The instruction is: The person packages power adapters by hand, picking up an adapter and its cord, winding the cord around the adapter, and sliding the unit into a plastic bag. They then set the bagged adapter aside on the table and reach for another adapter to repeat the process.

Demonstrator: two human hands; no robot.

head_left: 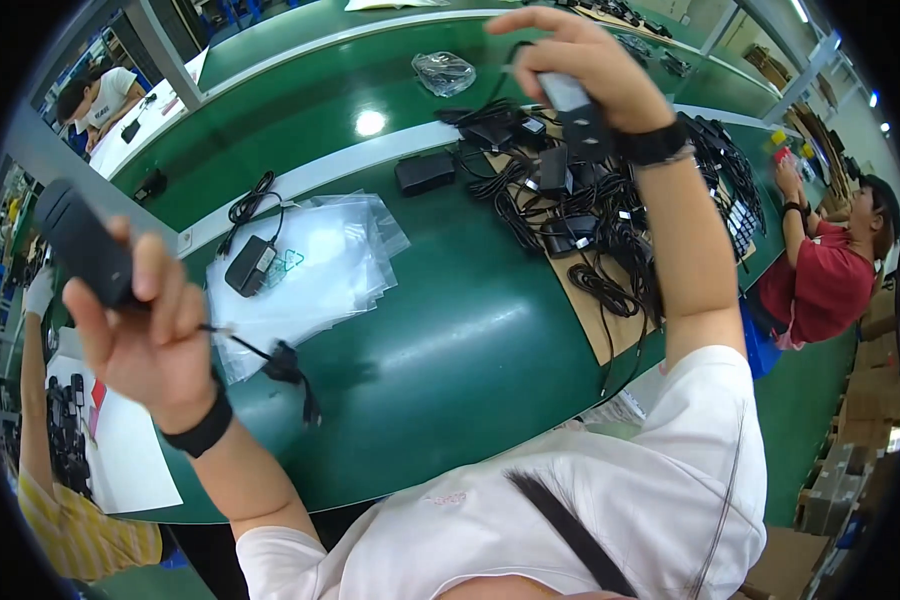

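Observation:
My left hand (150, 330) is raised at the left with its fingers closed round a black power adapter (82, 240), slightly blurred. A bundled black cord (286, 368) dangles beside that wrist, above the green table. Over the far right part of the table, my right hand (600, 75) grips another black power adapter (576, 108) with a pale face; its index finger points out. A thin dark cable curves down from it. Below lies a heap of black adapters and coiled cords (560, 190) on a cardboard sheet (582, 312).
Clear plastic bags (320, 265) lie stacked on the green table (440, 340), with an adapter (251, 266) and its cord on top. A black adapter (425, 174) rests near the raised rail. Beyond it sits a bagged item (444, 73). Co-workers are at left and right (840, 250).

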